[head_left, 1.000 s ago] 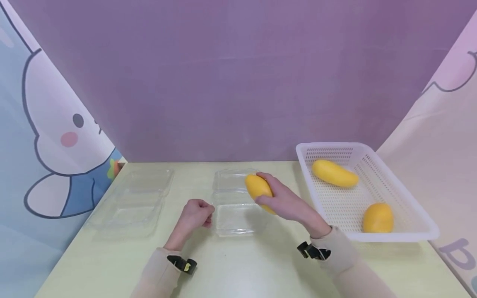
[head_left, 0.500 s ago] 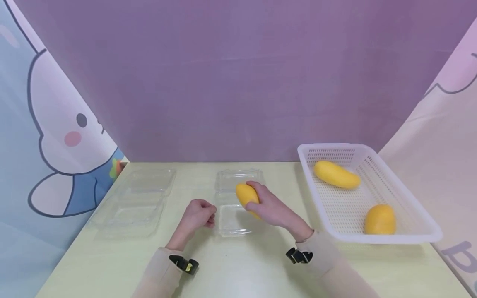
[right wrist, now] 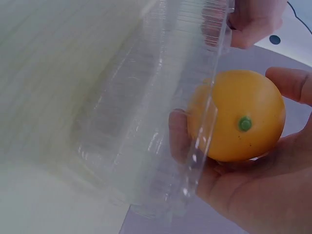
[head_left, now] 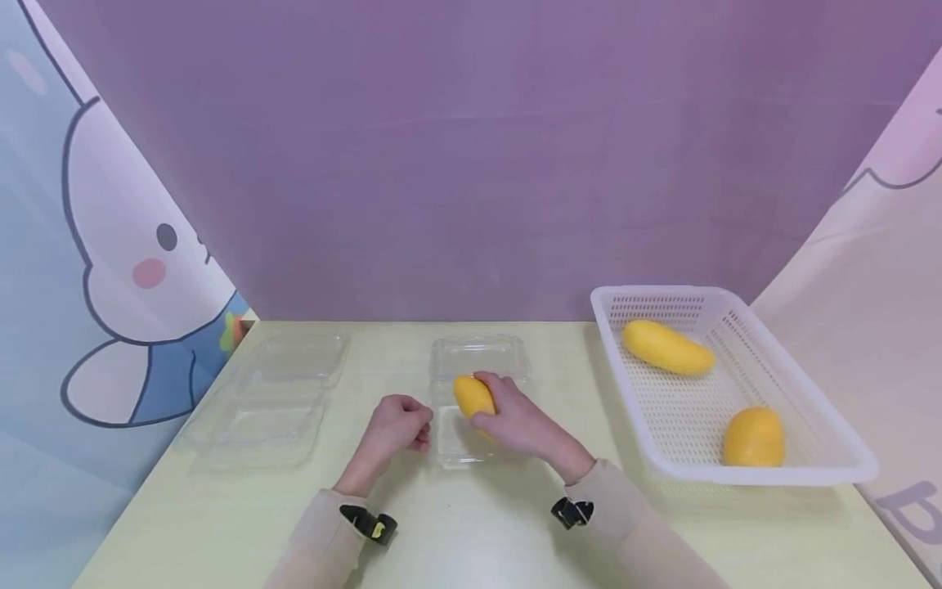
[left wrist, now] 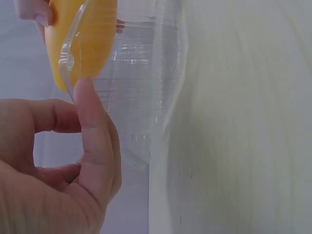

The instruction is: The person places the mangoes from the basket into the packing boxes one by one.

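Yellow mango (head_left: pixel 471 396), in the grip of the right hand (head_left: pixel 509 419), hangs over the clear box (head_left: pixel 450 448); the left hand (head_left: pixel 398 424) pinches its rim (left wrist: pixel 65 58) at nine o'clock, seemingly to steady it.

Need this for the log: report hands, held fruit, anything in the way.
Left hand pinching clear container at its edge. Right hand gripping yellow fruit. Fruit over container. No obstruction visible.

Bright head view, soft shadows, glints on clear container (right wrist: pixel 124 131)
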Available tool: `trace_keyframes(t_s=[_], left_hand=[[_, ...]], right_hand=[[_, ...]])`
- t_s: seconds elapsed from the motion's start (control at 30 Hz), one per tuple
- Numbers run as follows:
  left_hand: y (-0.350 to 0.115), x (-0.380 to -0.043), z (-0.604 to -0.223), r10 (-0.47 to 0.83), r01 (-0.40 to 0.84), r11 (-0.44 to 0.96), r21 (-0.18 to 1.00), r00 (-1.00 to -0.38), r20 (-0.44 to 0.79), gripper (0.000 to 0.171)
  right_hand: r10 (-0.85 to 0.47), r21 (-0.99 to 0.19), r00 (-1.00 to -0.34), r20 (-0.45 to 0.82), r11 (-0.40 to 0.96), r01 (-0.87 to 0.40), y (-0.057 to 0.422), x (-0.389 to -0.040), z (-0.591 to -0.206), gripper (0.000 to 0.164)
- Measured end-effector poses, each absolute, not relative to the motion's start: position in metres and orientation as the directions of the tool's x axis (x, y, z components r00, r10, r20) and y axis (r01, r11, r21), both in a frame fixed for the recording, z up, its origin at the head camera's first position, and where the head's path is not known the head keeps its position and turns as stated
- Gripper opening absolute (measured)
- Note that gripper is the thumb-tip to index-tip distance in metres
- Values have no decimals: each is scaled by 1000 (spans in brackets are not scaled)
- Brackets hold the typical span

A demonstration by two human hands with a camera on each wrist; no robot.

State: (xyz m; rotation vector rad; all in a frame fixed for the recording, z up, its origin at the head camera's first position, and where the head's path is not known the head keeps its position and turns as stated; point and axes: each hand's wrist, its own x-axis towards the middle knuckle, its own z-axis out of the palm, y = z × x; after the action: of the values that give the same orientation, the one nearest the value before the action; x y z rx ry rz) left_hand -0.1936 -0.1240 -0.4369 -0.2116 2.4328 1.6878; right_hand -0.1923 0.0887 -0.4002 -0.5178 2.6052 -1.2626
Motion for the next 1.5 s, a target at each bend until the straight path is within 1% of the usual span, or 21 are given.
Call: trace_keyframes(t_s=[0.4,0.87,1.23,1.5], left_hand=[[-124,-195,-439,-19,-219,328,919,-974,-226,11],[-121,-193,-440,-9,-207,332,920,-976,-216,11],[-120,-193,-440,11,-192,325,926,-978,-206,12],[-120,-192,-438,7,-195,320,927,-978,-208,12]], right_hand=[[-431,-738,-902,-31,618,-270,80,-199,-413,71],[-455,-690,-886,-91,670,-274,69,-200,-430,74],[-411,-632,-907,-94,728,-265,62,-198,-430,68],[-369,-586,-928,-52,764,-271,55,-193,-430,61]])
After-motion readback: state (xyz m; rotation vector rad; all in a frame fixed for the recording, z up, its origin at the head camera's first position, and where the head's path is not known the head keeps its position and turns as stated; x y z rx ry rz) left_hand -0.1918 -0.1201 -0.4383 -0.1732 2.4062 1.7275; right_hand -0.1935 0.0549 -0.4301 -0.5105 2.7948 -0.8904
